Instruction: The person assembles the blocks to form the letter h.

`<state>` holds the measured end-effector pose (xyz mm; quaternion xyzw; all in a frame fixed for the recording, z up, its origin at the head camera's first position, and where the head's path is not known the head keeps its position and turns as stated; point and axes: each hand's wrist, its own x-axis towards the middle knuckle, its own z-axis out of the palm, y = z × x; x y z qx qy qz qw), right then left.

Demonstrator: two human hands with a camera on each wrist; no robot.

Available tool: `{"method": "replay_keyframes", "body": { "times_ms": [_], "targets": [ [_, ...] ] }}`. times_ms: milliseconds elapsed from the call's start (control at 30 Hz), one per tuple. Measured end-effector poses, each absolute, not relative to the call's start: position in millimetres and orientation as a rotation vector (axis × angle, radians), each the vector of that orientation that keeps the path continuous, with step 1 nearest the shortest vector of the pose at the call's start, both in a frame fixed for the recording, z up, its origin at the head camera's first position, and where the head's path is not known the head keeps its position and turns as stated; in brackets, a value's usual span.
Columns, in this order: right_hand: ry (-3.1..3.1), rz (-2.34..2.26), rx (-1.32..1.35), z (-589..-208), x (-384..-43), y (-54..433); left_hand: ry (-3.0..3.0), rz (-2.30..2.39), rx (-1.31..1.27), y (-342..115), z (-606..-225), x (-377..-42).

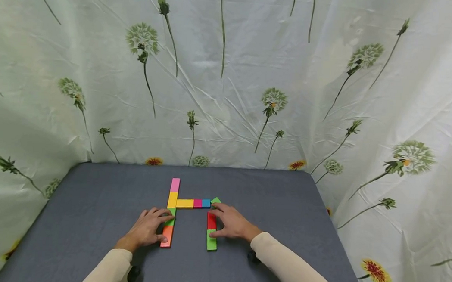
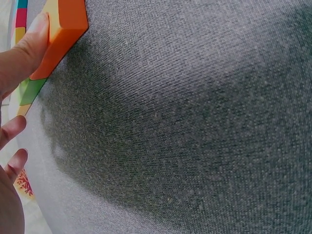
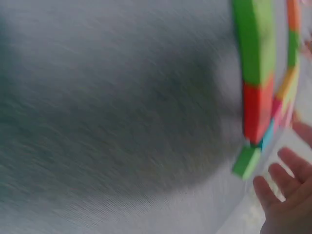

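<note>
Coloured blocks lie in an H-like layout. The left column has a pink block [image 1: 175, 184], a yellow block [image 1: 172, 200], a green block [image 1: 169, 221] and an orange block [image 1: 167, 237]. My left hand [image 1: 144, 227] rests along this column, its thumb against the orange block and its fingertips beside the green one. A crossbar of yellow [image 1: 185, 204], magenta [image 1: 197, 204] and blue [image 1: 205, 203] blocks runs right. My right hand [image 1: 233, 222] spreads its fingers by the right column: a red block [image 1: 211, 220] above a green block [image 1: 212, 244]. A tilted green block [image 3: 247, 162] lies at the column's far end.
A dark grey cloth [image 1: 122, 186] covers the table. White curtains [image 1: 229, 93] printed with dandelions hang behind it and at both sides. Black wrist devices [image 1: 134, 274] show below the light sleeves [image 1: 292, 266].
</note>
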<state>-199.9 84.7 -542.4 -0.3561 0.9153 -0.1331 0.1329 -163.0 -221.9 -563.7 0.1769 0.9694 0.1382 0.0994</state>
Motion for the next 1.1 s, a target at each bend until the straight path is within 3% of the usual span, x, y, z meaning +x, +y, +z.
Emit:
{"method": "replay_keyframes", "body": {
  "times_ms": [200, 400, 1100],
  "targets": [
    [2.677, -0.156, -1.212, -556, -178, 84, 2.867, 0.420, 0.518, -224, -564, -162],
    [2.674, -0.107, -1.185, -564, -171, 82, 2.867, 0.422, 0.519, -224, -564, -162],
    [2.719, -0.136, -1.154, -565, -177, 91, 2.870, 0.412, 0.536, -223, -564, -163]
  ]
}}
